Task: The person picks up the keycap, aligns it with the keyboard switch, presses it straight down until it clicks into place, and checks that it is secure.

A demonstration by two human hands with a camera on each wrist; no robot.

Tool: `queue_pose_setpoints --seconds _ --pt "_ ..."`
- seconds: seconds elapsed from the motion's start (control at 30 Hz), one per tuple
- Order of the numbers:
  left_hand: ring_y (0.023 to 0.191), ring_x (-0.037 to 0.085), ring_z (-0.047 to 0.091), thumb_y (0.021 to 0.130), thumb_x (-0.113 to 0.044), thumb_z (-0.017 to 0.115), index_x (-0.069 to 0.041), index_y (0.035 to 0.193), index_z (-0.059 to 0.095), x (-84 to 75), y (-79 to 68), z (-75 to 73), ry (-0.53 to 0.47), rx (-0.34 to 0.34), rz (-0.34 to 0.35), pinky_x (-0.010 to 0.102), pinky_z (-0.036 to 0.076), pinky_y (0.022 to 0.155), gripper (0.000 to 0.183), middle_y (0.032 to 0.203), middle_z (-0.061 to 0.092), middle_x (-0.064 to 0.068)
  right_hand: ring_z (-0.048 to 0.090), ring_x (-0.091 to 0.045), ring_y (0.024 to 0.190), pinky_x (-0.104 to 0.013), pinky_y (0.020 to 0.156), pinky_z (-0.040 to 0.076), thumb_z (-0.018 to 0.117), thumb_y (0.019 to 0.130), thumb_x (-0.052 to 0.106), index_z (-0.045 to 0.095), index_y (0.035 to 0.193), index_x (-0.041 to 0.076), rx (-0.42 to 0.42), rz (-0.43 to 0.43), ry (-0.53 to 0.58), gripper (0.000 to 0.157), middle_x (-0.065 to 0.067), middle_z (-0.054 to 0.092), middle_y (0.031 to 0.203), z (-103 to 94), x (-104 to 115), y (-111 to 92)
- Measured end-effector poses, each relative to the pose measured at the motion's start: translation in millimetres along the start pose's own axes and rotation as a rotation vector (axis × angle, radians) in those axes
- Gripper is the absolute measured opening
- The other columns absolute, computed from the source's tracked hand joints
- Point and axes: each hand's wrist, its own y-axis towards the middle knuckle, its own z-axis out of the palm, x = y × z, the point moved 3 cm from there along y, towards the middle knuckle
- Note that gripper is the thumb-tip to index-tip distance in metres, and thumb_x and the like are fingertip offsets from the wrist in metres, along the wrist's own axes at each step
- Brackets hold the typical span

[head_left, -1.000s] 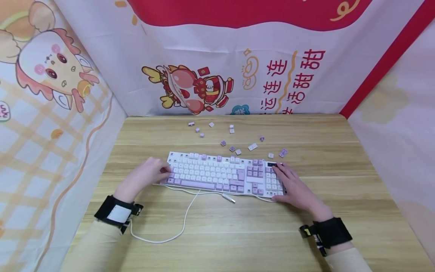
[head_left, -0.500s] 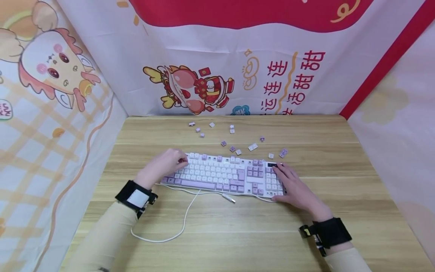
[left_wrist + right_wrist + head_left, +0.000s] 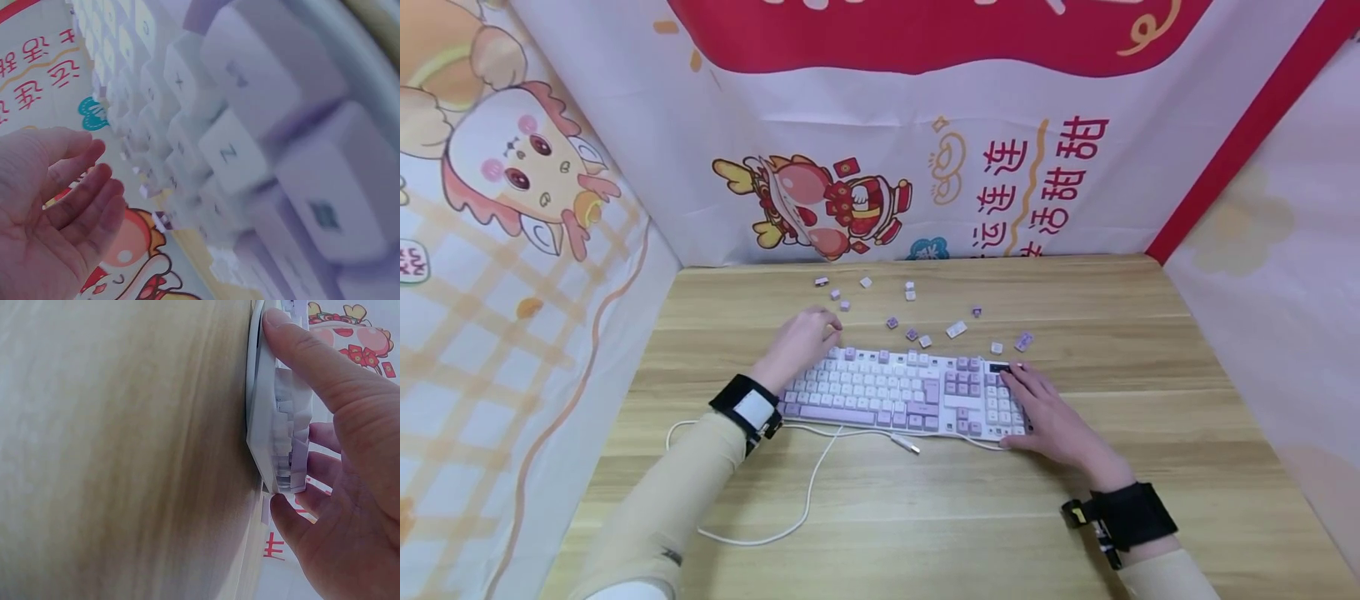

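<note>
Your left hand (image 3: 805,340), fingers loosely bent and apparently empty, could scatter the keycaps (image 3: 845,306) by sweeping low; your right hand (image 3: 1054,421) grips the keyboard (image 3: 865,387).

A pale wood-grain table (image 3: 970,517) carries it all. A white and lilac keyboard (image 3: 868,387) lies lengthwise across the middle. Beyond its far edge I see loose keycaps (image 3: 956,330), white and purple, scattered about. A white cable (image 3: 809,498) loops across the near left, its plug (image 3: 906,443) lying just in front of the keyboard.
</note>
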Motion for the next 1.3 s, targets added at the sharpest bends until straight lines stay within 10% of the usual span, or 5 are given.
queue_pose_setpoints --seconds 0.23,0.67,1.3 --pt "0.132 0.034 0.054 0.094 -0.016 0.065 -0.01 0.129 0.063 -1.0 20.5 7.7 0.025 -0.009 -0.017 0.048 0.048 0.109 0.035 0.144 0.055 0.018 0.017 -0.047 0.151 -0.06 0.12 0.026 0.085 0.076 0.04 0.027 0.156 0.001 0.002 0.002 0.008 0.106 -0.024 0.02 0.164 0.1 0.9 0.1" --pt "0.116 0.034 0.06 0.094 -0.012 0.067 -0.002 0.124 0.063 -4.9 51.0 16.5 0.145 -0.11 0.001 0.045 0.054 0.098 0.032 0.124 0.062 0.019 0.018 -0.048 0.15 -0.06 0.119 0.028 0.085 0.075 0.039 0.029 0.155 0.0 -0.014 -0.015 0.0 0.105 -0.025 0.022 0.163 -1.2 1.2 -2.2" --pt "0.113 0.031 0.063 0.1 -0.008 0.055 -0.004 0.119 0.066 -4.5 68.0 30.4 0.233 -0.034 -0.052 0.044 0.058 0.091 0.023 0.125 0.061 0.018 0.018 -0.047 0.15 -0.06 0.119 0.029 0.085 0.075 0.039 0.028 0.155 0.001 -0.008 -0.006 0.006 0.105 -0.024 0.022 0.163 1.3 -0.5 -1.6"
